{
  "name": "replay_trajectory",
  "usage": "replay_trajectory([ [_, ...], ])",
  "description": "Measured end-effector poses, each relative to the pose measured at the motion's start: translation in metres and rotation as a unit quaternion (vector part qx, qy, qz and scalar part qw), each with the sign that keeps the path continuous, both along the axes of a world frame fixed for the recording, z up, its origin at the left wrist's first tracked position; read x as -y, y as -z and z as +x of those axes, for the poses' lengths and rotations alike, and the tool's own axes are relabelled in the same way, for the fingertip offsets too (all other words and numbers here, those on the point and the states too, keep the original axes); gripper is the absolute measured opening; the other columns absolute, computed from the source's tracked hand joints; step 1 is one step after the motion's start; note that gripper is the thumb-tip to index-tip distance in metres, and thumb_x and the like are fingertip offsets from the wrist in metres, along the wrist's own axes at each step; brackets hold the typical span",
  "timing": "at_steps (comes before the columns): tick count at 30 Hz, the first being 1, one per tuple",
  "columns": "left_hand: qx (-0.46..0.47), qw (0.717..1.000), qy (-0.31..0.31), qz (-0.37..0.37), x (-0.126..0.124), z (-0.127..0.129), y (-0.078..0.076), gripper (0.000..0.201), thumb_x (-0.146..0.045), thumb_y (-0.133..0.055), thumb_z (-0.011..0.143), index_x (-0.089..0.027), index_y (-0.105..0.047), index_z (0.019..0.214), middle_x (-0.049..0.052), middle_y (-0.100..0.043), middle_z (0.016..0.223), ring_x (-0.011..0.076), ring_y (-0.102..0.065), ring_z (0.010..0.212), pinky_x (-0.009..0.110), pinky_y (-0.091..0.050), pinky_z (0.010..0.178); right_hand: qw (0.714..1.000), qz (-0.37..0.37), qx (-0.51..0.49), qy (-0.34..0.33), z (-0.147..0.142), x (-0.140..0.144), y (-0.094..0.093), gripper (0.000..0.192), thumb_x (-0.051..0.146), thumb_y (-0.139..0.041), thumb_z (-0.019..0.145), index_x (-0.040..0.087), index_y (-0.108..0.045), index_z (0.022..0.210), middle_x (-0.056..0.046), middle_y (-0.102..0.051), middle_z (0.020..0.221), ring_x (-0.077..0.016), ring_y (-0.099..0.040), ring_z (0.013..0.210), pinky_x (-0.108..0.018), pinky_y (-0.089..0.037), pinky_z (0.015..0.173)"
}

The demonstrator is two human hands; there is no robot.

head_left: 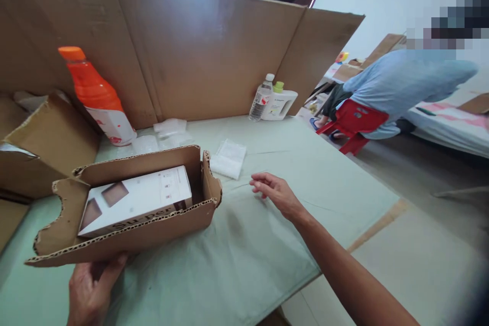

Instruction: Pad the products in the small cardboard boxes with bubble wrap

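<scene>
Nearest me, left hand (89, 293) gripped the cardboard tray (126, 237) holding a white box (137, 204); right hand (277, 194) hovered spread, empty, next needing the plastic bag (229, 159).

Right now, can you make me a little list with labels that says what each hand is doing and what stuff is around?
left hand: left hand grips the near edge of the torn cardboard tray
in the tray: white box lying flat
right hand: right hand held out with loose fingers over the green cloth, holding nothing
nearest to right hand: clear plastic packet
at the back: orange bottle, water bottle, white jug, cardboard wall
nearby: a person in a blue shirt on a red chair
</scene>
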State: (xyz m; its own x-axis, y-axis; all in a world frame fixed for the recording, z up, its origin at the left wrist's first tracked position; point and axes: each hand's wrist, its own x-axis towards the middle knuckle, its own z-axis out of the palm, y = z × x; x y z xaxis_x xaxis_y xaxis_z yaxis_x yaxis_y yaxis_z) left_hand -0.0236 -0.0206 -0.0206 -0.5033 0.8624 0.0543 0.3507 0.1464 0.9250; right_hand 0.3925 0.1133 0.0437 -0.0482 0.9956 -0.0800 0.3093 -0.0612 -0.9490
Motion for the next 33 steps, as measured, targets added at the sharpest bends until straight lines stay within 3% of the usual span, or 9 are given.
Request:
replay_trajectory([
  [4,0.009,0.999,-0.033,-0.018,0.004,0.008,-0.010,0.045,-0.055,-0.071,0.077,-0.023,-0.064,0.107,0.007,-0.072,0.088,0.0337,-0.068,0.089,0.053,-0.058,0.082,0.977,0.082,0.014,-0.198,-0.039,0.001,-0.003,0.073,0.047,-0.078,0.079,0.023,-0.053,0.143,-0.014,-0.060,0.143,-0.0303,-0.059,0.128,-0.044,-0.055,0.094],
  [6,0.022,0.999,-0.025,-0.020,0.010,0.013,-0.017,0.048,-0.056,-0.070,0.077,-0.023,-0.064,0.111,0.009,-0.072,0.097,0.0351,-0.068,0.096,0.052,-0.057,0.086,0.955,0.100,0.021,-0.279,-0.060,0.006,0.000,0.088,0.050,-0.081,0.077,0.025,-0.043,0.152,-0.015,-0.050,0.153,-0.0325,-0.052,0.136,-0.047,-0.051,0.102],
  [9,0.043,0.999,-0.022,-0.024,0.015,0.018,-0.026,0.054,-0.055,-0.069,0.077,-0.023,-0.062,0.121,0.010,-0.071,0.106,0.0353,-0.066,0.107,0.047,-0.056,0.092,0.936,0.141,0.010,-0.321,-0.084,0.012,0.007,0.090,0.051,-0.078,0.081,0.023,-0.036,0.156,-0.015,-0.045,0.157,-0.0326,-0.049,0.137,-0.050,-0.045,0.110],
  [12,0.069,0.998,0.004,-0.014,-0.001,0.017,-0.033,0.062,-0.053,-0.070,0.078,-0.021,-0.058,0.130,0.011,-0.069,0.116,0.0339,-0.064,0.113,0.043,-0.054,0.094,0.947,0.162,0.021,-0.276,-0.097,0.004,0.013,0.079,0.046,-0.073,0.085,0.021,-0.041,0.153,-0.016,-0.052,0.148,-0.0315,-0.057,0.124,-0.046,-0.052,0.099],
  [15,0.091,0.993,0.078,0.022,-0.040,0.018,-0.037,0.066,-0.049,-0.074,0.074,-0.018,-0.057,0.129,0.012,-0.067,0.119,0.0310,-0.063,0.111,0.038,-0.053,0.091,0.965,0.156,0.044,-0.205,-0.105,-0.016,0.016,0.067,0.041,-0.070,0.085,0.021,-0.048,0.145,-0.014,-0.063,0.133,-0.0296,-0.062,0.111,-0.041,-0.057,0.084],
  [20,0.080,0.991,0.086,0.063,-0.096,0.032,-0.031,0.051,-0.042,-0.074,0.070,-0.019,-0.057,0.113,0.004,-0.061,0.095,0.0206,-0.059,0.089,0.030,-0.050,0.077,0.970,0.182,0.024,-0.158,-0.108,-0.039,0.026,0.058,0.032,-0.060,0.088,0.020,-0.047,0.143,-0.014,-0.058,0.141,-0.0265,-0.060,0.118,-0.040,-0.057,0.090],
  [25,0.059,0.996,0.042,0.050,-0.096,0.034,-0.021,0.047,-0.047,-0.071,0.074,-0.020,-0.057,0.109,0.003,-0.060,0.093,0.0206,-0.059,0.091,0.032,-0.049,0.083,0.953,0.265,0.141,-0.045,-0.068,-0.057,0.033,0.046,0.037,-0.059,0.093,0.024,-0.056,0.137,-0.012,-0.059,0.142,-0.0292,-0.054,0.131,-0.050,-0.046,0.107],
  [28,0.049,0.997,0.048,0.040,-0.091,0.031,-0.018,0.047,-0.049,-0.070,0.077,-0.020,-0.058,0.112,0.004,-0.062,0.096,0.0211,-0.060,0.095,0.033,-0.049,0.087,0.940,0.241,0.241,0.016,-0.045,-0.079,0.041,0.048,0.047,-0.064,0.088,0.022,-0.062,0.130,-0.014,-0.061,0.141,-0.0349,-0.052,0.133,-0.057,-0.040,0.110],
  [33,0.048,0.996,0.046,0.058,-0.095,0.031,-0.015,0.048,-0.048,-0.070,0.076,-0.019,-0.058,0.112,0.005,-0.063,0.096,0.0221,-0.061,0.097,0.035,-0.050,0.090,0.924,0.215,0.317,-0.013,-0.040,-0.094,0.049,0.040,0.039,-0.073,0.082,0.021,-0.070,0.116,-0.014,-0.071,0.122,-0.0351,-0.059,0.121,-0.056,-0.042,0.105],
])
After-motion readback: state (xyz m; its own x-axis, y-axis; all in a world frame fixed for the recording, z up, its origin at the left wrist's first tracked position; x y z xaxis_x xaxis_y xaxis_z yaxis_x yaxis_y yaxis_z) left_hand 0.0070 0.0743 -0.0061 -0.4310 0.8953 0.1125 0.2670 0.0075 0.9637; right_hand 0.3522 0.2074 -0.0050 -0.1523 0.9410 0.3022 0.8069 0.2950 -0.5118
